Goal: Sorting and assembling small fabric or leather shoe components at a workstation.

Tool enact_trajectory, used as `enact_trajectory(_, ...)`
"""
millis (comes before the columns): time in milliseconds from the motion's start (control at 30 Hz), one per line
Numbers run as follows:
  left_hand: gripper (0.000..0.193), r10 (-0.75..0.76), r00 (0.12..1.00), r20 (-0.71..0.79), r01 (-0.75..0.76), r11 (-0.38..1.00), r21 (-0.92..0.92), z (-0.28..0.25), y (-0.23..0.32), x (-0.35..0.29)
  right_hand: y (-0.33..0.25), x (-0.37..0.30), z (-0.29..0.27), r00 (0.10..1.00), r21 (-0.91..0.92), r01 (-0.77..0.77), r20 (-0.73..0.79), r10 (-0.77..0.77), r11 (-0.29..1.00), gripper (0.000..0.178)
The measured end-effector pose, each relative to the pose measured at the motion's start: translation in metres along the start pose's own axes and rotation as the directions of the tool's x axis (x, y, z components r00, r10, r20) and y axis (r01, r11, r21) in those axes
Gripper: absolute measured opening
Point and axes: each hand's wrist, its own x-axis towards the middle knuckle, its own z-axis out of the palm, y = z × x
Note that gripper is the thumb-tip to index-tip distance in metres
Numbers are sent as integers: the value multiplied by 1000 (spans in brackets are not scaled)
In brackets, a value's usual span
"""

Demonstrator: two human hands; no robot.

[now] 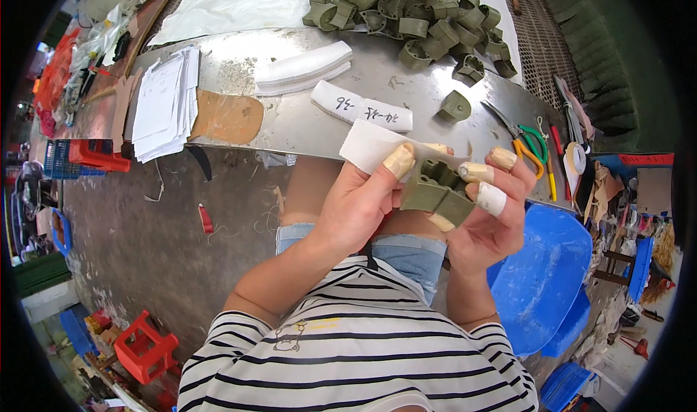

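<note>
Over my lap, my left hand [357, 207] pinches a white strip [367, 146] between its taped thumb and fingers. The strip's right end lies against an olive-green shoe heel [441, 194] with hollow cells showing in its top. My right hand [490, 227], also taped at the fingertips, grips that heel from the right side. My left fingers reach behind the heel and are partly hidden. Just beyond my hands, marked white strips [363, 107] lie on the metal table [290, 129], and a single green heel [455, 106] stands to their right.
A pile of green heels [428, 20] fills the far side. Another stack of white strips [303, 68], papers [165, 107] and a brown sole-shaped piece [226, 119] lie left. Scissors [524, 147] and a tape roll [576, 158] are right, above a blue tub [544, 274].
</note>
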Motion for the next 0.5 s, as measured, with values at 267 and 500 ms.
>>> enact_trajectory(267, 42, -69, 998, 6, 69, 993, -96, -11, -2, -2, -1, 3, -2, 999, -81, 39, -13, -40, 996, 39)
enact_trajectory(500, 32, 304, 950, -78, -272, 921, 278, -17, 12, 4, 7, 8, -5, 999, -161, 35, -25, -40, 986, 43)
